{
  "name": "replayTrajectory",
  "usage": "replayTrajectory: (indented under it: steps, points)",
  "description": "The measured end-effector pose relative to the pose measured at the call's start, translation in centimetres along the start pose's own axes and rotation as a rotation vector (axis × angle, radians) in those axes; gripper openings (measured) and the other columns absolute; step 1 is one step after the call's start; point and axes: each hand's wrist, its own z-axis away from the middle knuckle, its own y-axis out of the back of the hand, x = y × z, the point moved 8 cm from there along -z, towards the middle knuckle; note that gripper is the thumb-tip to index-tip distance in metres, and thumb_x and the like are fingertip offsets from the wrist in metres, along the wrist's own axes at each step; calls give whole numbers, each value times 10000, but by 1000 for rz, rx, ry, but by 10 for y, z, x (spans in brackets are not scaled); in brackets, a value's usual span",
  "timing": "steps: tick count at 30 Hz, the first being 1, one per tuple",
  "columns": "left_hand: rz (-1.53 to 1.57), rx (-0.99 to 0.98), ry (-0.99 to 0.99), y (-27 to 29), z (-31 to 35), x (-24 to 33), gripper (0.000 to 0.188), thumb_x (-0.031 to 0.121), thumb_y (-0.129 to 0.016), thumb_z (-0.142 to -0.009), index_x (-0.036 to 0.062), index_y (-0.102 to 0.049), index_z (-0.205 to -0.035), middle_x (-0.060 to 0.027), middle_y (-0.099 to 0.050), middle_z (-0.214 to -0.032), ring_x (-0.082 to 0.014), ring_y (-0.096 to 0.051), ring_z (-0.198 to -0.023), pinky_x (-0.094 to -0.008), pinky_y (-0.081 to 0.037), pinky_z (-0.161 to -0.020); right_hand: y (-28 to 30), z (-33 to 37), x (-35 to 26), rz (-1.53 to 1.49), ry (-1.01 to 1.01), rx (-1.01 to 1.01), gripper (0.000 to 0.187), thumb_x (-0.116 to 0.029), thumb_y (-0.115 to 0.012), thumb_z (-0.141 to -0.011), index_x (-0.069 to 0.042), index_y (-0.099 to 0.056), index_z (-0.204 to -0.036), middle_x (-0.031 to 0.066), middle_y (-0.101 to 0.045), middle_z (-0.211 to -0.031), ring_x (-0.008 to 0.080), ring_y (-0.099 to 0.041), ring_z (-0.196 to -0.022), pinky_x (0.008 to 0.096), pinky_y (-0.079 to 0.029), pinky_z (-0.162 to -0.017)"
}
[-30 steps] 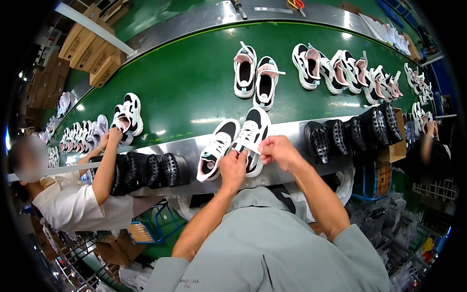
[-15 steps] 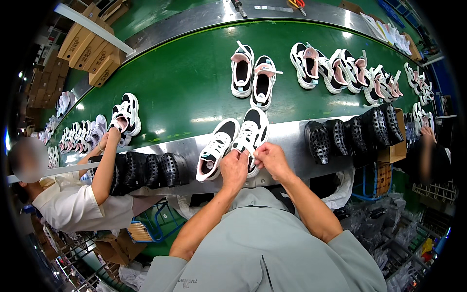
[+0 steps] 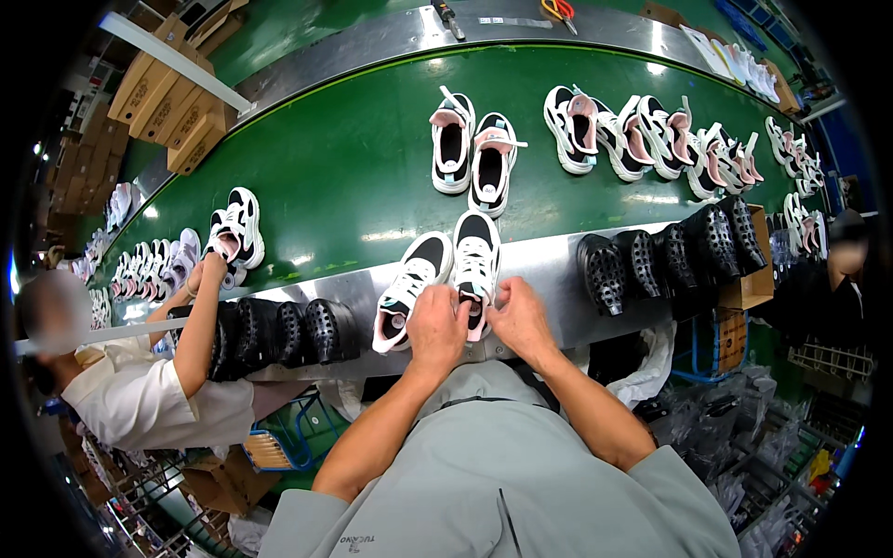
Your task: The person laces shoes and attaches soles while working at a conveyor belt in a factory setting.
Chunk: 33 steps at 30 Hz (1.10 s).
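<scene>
Sneaker (image 3: 477,263), rounded black toe (image 3: 475,226), left hand (image 3: 436,327) and right hand (image 3: 518,318) loosely curled beside its opening, grip unclear

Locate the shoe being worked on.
The shoe sits just right of centre in the head view, heel end between the left hand and right hand, a similar shoe immediately to its left.
</scene>
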Motion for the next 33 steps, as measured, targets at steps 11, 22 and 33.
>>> replayTrajectory:
  steps: [11,22,33]
  points:
    - [35,56,-120,-8,6,-6,115,53,-752,-781,43,-664,-855,-119,-583,-759,-339,-617,-716,-453,-492,-632,-24,-1,4,31,-2,51,268,-122,-657,-866,35,-559,-1060,222,-615,-967,426,-639,-855,508,-508,-755]
    - [-359,-149,-227,91,52,-29,333,-29,-652,-758,35,-631,-1084,-148,-564,-941,-352,-584,-925,-430,-510,-754,-20,14,-17,261,257,-30,186,-154,-647,-916,-11,-551,-984,233,-600,-982,470,-619,-832,541,-508,-722]
    - [-115,-677,106,5,48,-33,387,174,-742,-834,95,-650,-1202,-239,-614,-1029,-414,-610,-993,-485,-538,-794,-52,-9,-26,33,283,-342,425,-200,-712,-895,30,-591,-1231,205,-626,-1051,352,-644,-802,432,-550,-735]
